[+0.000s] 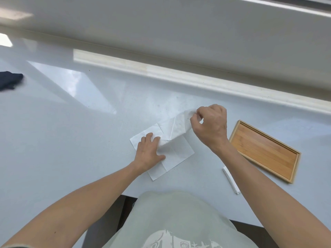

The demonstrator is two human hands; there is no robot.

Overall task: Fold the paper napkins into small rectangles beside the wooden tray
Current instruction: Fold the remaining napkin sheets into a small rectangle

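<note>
Napkin (176,154): lies opened on the white bench (71,122) at centre frame, left of the tray (265,151) and apart from it. Its upper right portion is raised off the surface; the rest lies flat, old crease lines visible.

Left hand (149,151): spread flat, fingers extended, pressing the napkin's left part down. It grips nothing.

Right hand (210,123): closed in a pinch, thumb and fingertips holding the lifted edge of the napkin above the bench.

Handling, as judged: thin paper, very light, limp, easily torn or wrinkled; it will slide on the glossy bench unless pinned. Best taken at corners or edges with a light pinch, then pressed along the fold.

Tray: wooden, shallow, rimmed, at right of frame. Nothing is in it.

A white folded stack (231,179), likely napkins, lies at the tray's lower left, partly hidden by the right forearm.
</note>
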